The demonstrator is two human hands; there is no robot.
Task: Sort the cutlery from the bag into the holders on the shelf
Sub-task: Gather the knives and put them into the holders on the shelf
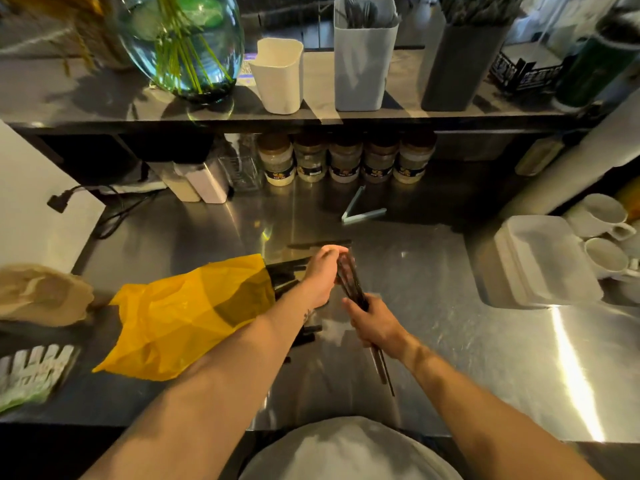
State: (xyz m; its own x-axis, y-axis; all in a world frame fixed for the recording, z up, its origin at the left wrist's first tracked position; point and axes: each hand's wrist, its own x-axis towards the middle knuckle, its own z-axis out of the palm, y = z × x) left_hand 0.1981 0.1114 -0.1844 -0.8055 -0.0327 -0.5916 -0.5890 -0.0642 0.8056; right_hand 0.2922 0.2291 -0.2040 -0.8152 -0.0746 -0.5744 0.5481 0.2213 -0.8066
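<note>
A yellow plastic bag (180, 317) lies on the steel counter, its mouth to the right with dark cutlery (285, 271) spilling out. My right hand (372, 323) grips a bundle of dark cutlery (349, 278) by the handles. My left hand (322, 275) pinches the far end of that bundle. One dark piece (318, 244) lies alone behind the hands. On the shelf stand three holders: a cream one (278, 77), a grey one (363, 64) with forks in it, and a dark one (460, 64) filled with dark pieces.
A glass vase (183, 43) with green stems stands on the shelf at left. Spice jars (346, 157) line the counter under the shelf. White tongs (360, 211), a stack of white trays (543, 261) and mugs (602, 216) sit at right.
</note>
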